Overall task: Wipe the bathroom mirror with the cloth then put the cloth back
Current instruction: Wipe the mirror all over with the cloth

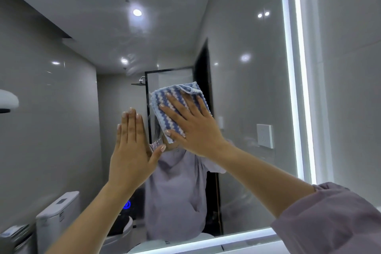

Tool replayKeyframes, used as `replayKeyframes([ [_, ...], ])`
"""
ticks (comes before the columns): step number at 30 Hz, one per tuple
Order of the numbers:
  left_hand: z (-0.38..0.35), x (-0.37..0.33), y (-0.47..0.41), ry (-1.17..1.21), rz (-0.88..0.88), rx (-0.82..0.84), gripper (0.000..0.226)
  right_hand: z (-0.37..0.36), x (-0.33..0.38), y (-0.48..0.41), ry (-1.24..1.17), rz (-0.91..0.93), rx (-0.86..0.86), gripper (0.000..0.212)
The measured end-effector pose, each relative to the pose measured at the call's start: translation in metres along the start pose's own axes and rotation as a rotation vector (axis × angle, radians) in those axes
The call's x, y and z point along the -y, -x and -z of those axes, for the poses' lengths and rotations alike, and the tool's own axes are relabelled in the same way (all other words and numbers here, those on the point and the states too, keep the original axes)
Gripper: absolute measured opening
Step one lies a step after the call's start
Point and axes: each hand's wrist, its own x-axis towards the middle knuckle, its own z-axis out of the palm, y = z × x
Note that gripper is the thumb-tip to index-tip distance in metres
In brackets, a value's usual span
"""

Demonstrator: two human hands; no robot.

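**Cloth (159, 97) pressed flat on the mirror (247, 72)**

The cloth, striped in blue and white, lies against the glass near the middle of the mirror, just right of centre. The right hand (192, 125) covers its lower right part. Its grip is spread wide: the fingers (177, 104) are straight and fanned apart, pointing up and to the left, and the thumb lies along the cloth's lower edge. The palm bears on the fabric; nothing is pinched or curled. The right forearm (257, 171) rises from the lower right, bare up to a mauve sleeve (329, 218).

The left hand (129, 150) is raised just left of the cloth, apart from it. Its grip holds nothing: the fingers (132, 126) are straight, side by side and pointing up, the thumb angled out to the right. Whether the palm touches the glass cannot be told. The left forearm (82, 222) enters from the lower left.

A lit strip (296, 88) runs along the mirror's right and lower edges. The reflection shows a toilet (57, 212) at lower left, a shower screen (171, 76) behind the cloth, a wall socket (265, 135) at right, and ceiling lights (137, 12).
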Motion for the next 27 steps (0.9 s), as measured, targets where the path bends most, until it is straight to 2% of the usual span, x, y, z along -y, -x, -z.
replayKeyframes([
  [13,0.004,-0.003,0.0,-0.047,-0.012,-0.024,0.094,0.002,-0.087,0.059,0.06,-0.13,-0.029,0.066],
  [22,0.004,-0.004,-0.001,-0.043,-0.008,-0.024,0.094,-0.009,-0.132,0.104,0.047,-0.377,-0.001,0.07],
  [27,0.004,-0.004,-0.001,-0.023,-0.013,-0.039,0.095,-0.007,-0.144,0.125,-0.061,-0.603,-0.032,0.071],
])
